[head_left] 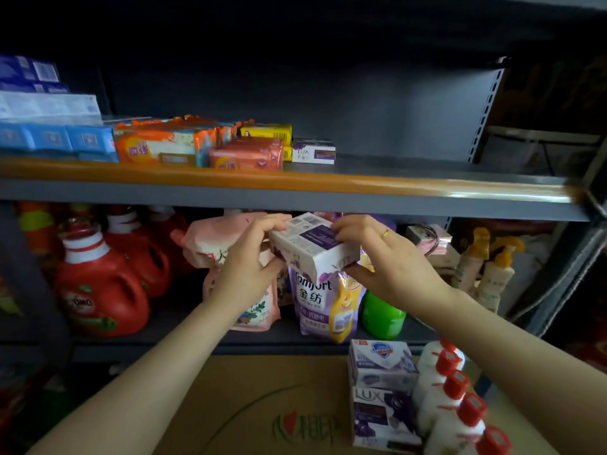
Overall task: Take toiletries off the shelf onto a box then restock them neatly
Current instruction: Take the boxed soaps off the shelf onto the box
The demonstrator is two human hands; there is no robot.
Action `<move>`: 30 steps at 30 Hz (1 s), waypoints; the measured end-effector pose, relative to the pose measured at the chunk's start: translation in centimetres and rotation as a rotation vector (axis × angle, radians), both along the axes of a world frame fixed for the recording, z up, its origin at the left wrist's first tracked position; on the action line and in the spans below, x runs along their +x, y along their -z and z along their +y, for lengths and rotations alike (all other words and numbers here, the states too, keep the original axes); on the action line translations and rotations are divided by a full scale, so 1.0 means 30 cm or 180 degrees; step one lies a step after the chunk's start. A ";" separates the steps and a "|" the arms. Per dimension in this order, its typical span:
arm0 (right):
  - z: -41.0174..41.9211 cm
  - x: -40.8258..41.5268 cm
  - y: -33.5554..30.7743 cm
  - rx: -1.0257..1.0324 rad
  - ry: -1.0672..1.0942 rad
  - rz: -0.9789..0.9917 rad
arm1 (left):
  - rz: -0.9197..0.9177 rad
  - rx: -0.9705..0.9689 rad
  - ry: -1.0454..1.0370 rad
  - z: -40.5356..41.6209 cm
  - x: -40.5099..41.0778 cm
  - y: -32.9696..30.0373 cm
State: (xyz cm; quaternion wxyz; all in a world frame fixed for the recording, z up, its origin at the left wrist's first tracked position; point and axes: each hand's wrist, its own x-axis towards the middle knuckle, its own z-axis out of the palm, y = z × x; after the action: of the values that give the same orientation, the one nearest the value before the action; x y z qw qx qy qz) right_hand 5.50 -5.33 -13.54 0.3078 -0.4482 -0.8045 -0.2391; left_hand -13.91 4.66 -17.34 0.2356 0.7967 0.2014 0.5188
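I hold a white and purple soap box [313, 246] in both hands, in the air just below the upper shelf's orange-edged front [295, 182]. My left hand [249, 257] grips its left end; my right hand [384, 257] pinches its right end. On the upper shelf [394, 165] stand a Lux soap box [313, 152], yellow soap boxes [266, 131], orange and pink packets [246, 156] and blue packs [52, 137]. Below me, the cardboard box [262, 405] carries a Safeguard soap box [382, 364], a Lux soap box [384, 418] and white bottles with red caps [453, 395].
The lower shelf holds red detergent jugs [101, 284], a pink refill pouch [230, 257], a purple Comfort pouch [322, 303], a green bottle [382, 315] and cream pump bottles [492, 267]. The right half of the upper shelf is bare. A slotted metal upright [486, 110] marks the shelf's right end.
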 end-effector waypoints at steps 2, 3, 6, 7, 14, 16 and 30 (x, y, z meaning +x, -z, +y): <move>0.001 0.021 0.041 -0.0034 0.0167 0.0132 | 0.0158 0.0611 -0.0239 -0.001 -0.002 0.019; -0.002 0.031 0.049 -0.0267 0.0290 0.0390 | 0.0302 0.0782 -0.0259 -0.005 -0.002 0.026; -0.019 0.070 0.041 -0.1281 0.0376 0.1187 | 0.0583 0.0116 -0.0174 -0.034 0.002 0.038; -0.026 0.079 0.044 -0.1523 0.0299 0.1241 | 0.0580 -0.0289 -0.0058 -0.049 0.008 0.045; -0.094 0.137 0.122 -0.1951 0.0584 0.0509 | 0.0884 -0.2417 0.0578 -0.128 0.089 0.167; -0.099 0.173 0.144 -0.1816 0.0596 0.0447 | 0.1464 -0.2724 0.0670 -0.153 0.106 0.233; -0.133 0.214 0.194 -0.2201 0.0720 0.0745 | 0.1239 -0.4288 0.0589 -0.273 0.233 0.426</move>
State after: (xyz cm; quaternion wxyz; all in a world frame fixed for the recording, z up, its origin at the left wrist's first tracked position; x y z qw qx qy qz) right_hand 11.93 -9.33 -19.35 0.1999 -0.6359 -0.7425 0.0668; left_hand -6.91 -3.54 -30.11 0.6802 0.5697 0.4486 0.1073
